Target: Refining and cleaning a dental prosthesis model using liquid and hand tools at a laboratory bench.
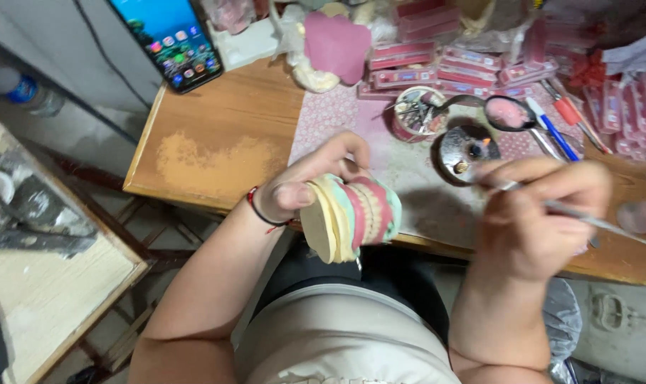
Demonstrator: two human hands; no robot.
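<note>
meanwhile left hand [302,186] fingers grasp a denture model [351,215]; right hand [533,213] fingers grip a metal tool [600,224].

From my feed I note a wooden bench [216,135] with a worn, pale patch near its left edge and a pink patterned mat [330,114] across its middle. A grey wall [67,50] stands behind the bench's far left corner. A second, lighter wooden table [53,291] sits lower left. The floor [622,334] beneath is grey and dusty. Lighting is even.
</note>
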